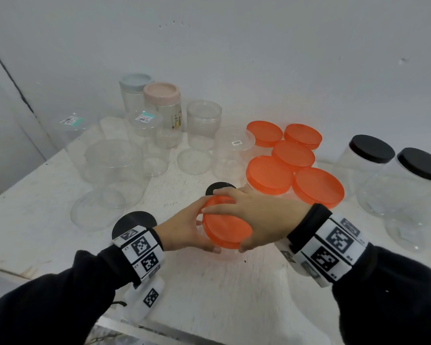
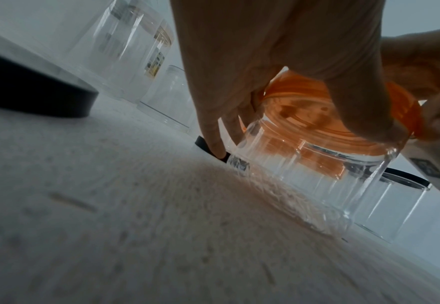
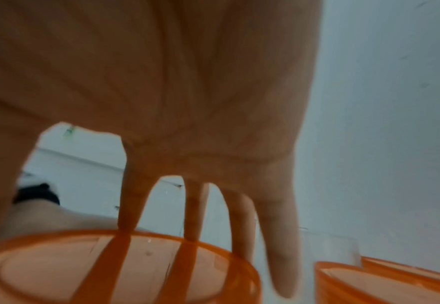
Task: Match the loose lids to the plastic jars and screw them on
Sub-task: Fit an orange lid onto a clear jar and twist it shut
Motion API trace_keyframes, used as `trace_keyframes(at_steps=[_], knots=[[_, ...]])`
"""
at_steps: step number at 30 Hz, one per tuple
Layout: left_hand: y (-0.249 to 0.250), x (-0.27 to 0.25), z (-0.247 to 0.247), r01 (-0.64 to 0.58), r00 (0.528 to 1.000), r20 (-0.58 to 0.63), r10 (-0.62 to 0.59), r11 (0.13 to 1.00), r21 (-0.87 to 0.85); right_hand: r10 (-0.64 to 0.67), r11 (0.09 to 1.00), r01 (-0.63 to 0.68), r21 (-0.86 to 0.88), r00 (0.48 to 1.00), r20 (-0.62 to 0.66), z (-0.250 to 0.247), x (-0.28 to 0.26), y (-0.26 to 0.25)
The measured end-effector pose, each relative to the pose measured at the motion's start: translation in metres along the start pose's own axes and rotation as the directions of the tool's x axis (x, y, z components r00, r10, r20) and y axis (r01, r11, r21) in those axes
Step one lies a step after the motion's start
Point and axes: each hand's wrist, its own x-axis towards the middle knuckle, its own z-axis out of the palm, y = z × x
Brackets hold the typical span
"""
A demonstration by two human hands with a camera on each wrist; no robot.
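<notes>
White wall behind, and a broad white desk (image 1: 229,282) out front carrying the lot. Big clear jars with black caps (image 1: 371,148) stand off to the right, likely finished; capped orange jars (image 1: 317,185) cluster mid-desk, parked clear of the work. Open clear jars (image 1: 113,160) wait at left, with loose black lids (image 1: 135,220) near the wrists. Now the action: left hand (image 1: 182,230) wraps the clear jar (image 2: 317,170), its grip clamped round the wall to stop it spinning. Right hand (image 1: 256,215) spreads over the orange lid (image 1: 225,226), fingers (image 3: 278,246) curled down its rim, clamped for the twist. Threads look engaged, I'd say; tightening remains.
</notes>
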Motion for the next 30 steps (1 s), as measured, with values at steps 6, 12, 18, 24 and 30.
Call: trace_keyframes(at_steps=[6, 12, 18, 24, 30], knots=[[0.001, 0.000, 0.001, -0.008, 1.000, -0.004, 0.008, 1.000, 0.012, 0.156, 0.986, -0.163, -0.025, 0.972, -0.175, 0.008, 0.002, -0.010], [0.001, 0.000, 0.001, -0.014, 1.000, -0.011, 0.014, 1.000, 0.016, 0.142, 0.989, -0.144, -0.009, 0.979, -0.144, 0.010, -0.002, -0.009], [0.001, 0.000, 0.001, 0.007, 1.000, 0.000, -0.007, 1.000, 0.016, -0.052, 0.997, 0.048, -0.055, 0.996, -0.066, 0.007, 0.000, -0.002], [0.001, 0.000, 0.002, 0.004, 1.000, -0.020, -0.004, 1.000, 0.021, 0.064, 0.989, -0.088, -0.120, 0.979, -0.191, 0.008, 0.003, -0.008], [0.002, 0.000, 0.002, 0.009, 1.000, -0.017, -0.009, 1.000, 0.018, 0.036, 0.987, -0.054, -0.151, 0.992, -0.120, 0.002, 0.001, -0.007]])
